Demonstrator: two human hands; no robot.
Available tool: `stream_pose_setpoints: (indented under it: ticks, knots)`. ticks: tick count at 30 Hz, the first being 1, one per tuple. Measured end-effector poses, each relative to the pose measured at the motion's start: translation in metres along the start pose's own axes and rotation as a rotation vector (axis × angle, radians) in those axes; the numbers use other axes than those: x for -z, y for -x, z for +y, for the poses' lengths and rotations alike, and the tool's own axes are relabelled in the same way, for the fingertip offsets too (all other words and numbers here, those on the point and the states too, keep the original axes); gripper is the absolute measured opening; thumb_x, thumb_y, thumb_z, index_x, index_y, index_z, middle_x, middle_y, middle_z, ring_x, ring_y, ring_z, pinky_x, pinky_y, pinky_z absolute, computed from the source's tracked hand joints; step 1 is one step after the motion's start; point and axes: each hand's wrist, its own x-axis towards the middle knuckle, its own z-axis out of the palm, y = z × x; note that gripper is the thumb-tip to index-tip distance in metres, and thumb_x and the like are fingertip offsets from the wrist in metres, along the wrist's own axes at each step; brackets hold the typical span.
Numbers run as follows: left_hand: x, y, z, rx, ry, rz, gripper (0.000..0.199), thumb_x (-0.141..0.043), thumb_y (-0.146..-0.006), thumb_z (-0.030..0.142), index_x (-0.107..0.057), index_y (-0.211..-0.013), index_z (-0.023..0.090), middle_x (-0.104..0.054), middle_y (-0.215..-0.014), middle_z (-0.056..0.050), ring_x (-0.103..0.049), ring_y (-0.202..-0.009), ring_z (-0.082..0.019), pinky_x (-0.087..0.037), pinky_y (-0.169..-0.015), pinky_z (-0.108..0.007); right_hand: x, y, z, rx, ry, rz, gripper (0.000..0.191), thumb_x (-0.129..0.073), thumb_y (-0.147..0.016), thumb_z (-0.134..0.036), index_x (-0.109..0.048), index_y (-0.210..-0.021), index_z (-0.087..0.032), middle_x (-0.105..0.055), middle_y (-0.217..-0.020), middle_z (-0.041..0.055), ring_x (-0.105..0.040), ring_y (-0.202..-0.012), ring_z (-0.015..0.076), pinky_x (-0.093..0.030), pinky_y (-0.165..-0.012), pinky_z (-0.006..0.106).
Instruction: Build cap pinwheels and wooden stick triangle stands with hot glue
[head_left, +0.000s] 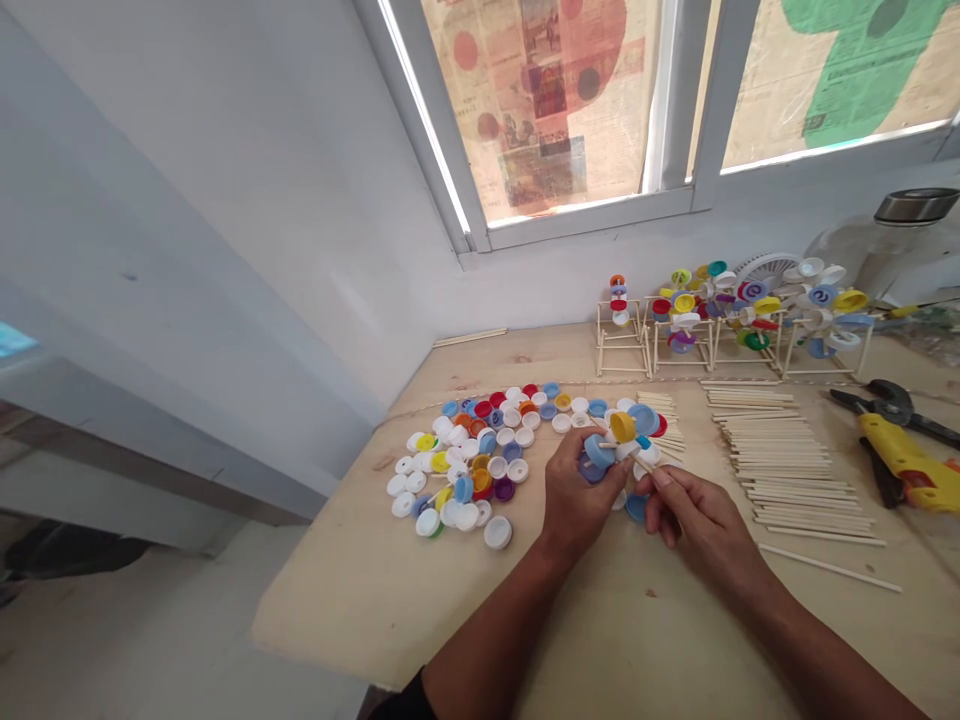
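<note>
A wheel of bottle caps on sticks [622, 427], with yellow, blue, white and red caps, is held just above the table. My left hand [581, 492] is closed round its left side, near a light blue cap [599, 451]. On the right, my right hand [694, 505] pinches a thin wooden stick [643, 462] that reaches into the middle of the wheel. Loose caps [481, 480] in many colours lie in a heap left of my hands. A row of wooden sticks [780, 450] lies to the right.
Stick frames [682, 345] bearing cap wheels stand at the back right below the window. A yellow glue gun [907, 465] and dark pliers [896, 405] lie at the far right, with a glass jar [862, 250] behind. Two sticks [471, 338] lie near the wall.
</note>
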Motion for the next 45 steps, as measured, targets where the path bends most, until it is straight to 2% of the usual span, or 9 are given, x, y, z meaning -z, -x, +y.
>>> stream_pose_setpoints:
  ticks: [5, 10, 13, 17, 23, 27, 33, 39, 45]
  knots:
    - [0.003, -0.003, -0.001, -0.034, -0.026, 0.032, 0.026, -0.068, -0.072, 0.032, -0.059, -0.094, 0.020, -0.065, -0.084, -0.001, -0.061, -0.074, -0.015, -0.049, -0.071, -0.026, 0.000, -0.001, -0.002, -0.002, 0.019, 0.002, 0.047, -0.046, -0.084, -0.061, -0.060, -0.080, -0.016, -0.057, -0.054, -0.0008, -0.043, -0.044, 0.0087, -0.035, -0.047, 0.024]
    - [0.023, -0.021, -0.005, 0.026, -0.070, 0.206, 0.026, -0.068, -0.072, 0.036, -0.059, -0.090, 0.019, -0.063, -0.073, 0.001, -0.059, -0.065, -0.013, -0.048, -0.064, -0.024, 0.000, 0.001, -0.003, -0.003, 0.028, 0.011, 0.048, -0.047, -0.083, -0.061, -0.062, -0.084, -0.016, -0.057, -0.056, -0.0002, -0.043, -0.044, 0.0090, -0.037, -0.048, 0.024]
    - [0.036, -0.033, -0.013, 0.062, -0.150, 0.264, 0.025, -0.068, -0.070, 0.038, -0.058, -0.082, 0.019, -0.063, -0.070, 0.001, -0.059, -0.063, -0.014, -0.048, -0.062, -0.024, 0.000, 0.001, -0.001, -0.012, 0.033, -0.015, 0.047, -0.047, -0.084, -0.060, -0.063, -0.086, -0.016, -0.058, -0.058, -0.0004, -0.043, -0.045, 0.0090, -0.036, -0.048, 0.024]
    - [0.047, -0.041, -0.026, 0.095, -0.261, 0.218, 0.025, -0.069, -0.068, 0.041, -0.058, -0.076, 0.019, -0.065, -0.072, -0.001, -0.062, -0.066, -0.017, -0.048, -0.063, -0.027, 0.000, 0.002, -0.001, -0.011, 0.041, -0.024, 0.047, -0.047, -0.084, -0.059, -0.063, -0.087, -0.015, -0.057, -0.059, -0.0008, -0.043, -0.046, 0.0087, -0.036, -0.049, 0.024]
    - [0.051, -0.044, -0.033, 0.163, -0.351, 0.152, 0.023, -0.069, -0.066, 0.039, -0.059, -0.074, 0.019, -0.066, -0.073, -0.003, -0.061, -0.065, -0.018, -0.046, -0.062, -0.028, 0.000, 0.002, -0.004, -0.001, 0.034, -0.024, 0.047, -0.047, -0.084, -0.059, -0.063, -0.086, -0.015, -0.057, -0.059, -0.0006, -0.043, -0.047, 0.0085, -0.036, -0.049, 0.024]
    - [0.051, -0.045, -0.035, 0.186, -0.400, 0.159, 0.022, -0.070, -0.065, 0.037, -0.059, -0.073, 0.019, -0.067, -0.075, -0.003, -0.062, -0.068, -0.019, -0.046, -0.062, -0.028, 0.000, 0.002, -0.002, 0.001, 0.031, -0.028, 0.047, -0.048, -0.084, -0.060, -0.063, -0.087, -0.016, -0.057, -0.059, 0.0001, -0.043, -0.046, 0.0093, -0.037, -0.048, 0.025]
    - [0.052, -0.045, -0.037, 0.144, -0.476, 0.175, 0.021, -0.067, -0.068, 0.038, -0.059, -0.076, 0.020, -0.066, -0.077, -0.005, -0.063, -0.071, -0.021, -0.047, -0.064, -0.031, 0.001, 0.001, -0.002, 0.002, 0.041, -0.035, 0.047, -0.049, -0.083, -0.059, -0.064, -0.086, -0.015, -0.057, -0.059, -0.0005, -0.043, -0.045, 0.0080, -0.037, -0.048, 0.024]
    - [0.055, -0.046, -0.036, 0.163, -0.455, 0.184, 0.021, -0.066, -0.069, 0.037, -0.060, -0.079, 0.020, -0.068, -0.077, -0.005, -0.064, -0.073, -0.022, -0.047, -0.067, -0.032, 0.001, 0.001, -0.002, -0.010, 0.053, -0.036, 0.047, -0.049, -0.083, -0.060, -0.064, -0.087, -0.015, -0.058, -0.060, -0.0006, -0.043, -0.046, 0.0081, -0.036, -0.048, 0.023]
    - [0.059, -0.046, -0.032, 0.165, -0.318, 0.082, 0.024, -0.069, -0.066, 0.039, -0.062, -0.076, 0.019, -0.069, -0.074, -0.003, -0.065, -0.069, -0.020, -0.049, -0.064, -0.030, 0.002, 0.000, -0.002, -0.020, 0.059, -0.039, 0.047, -0.049, -0.082, -0.061, -0.063, -0.085, -0.016, -0.058, -0.060, -0.0001, -0.043, -0.046, 0.0089, -0.036, -0.048, 0.024]
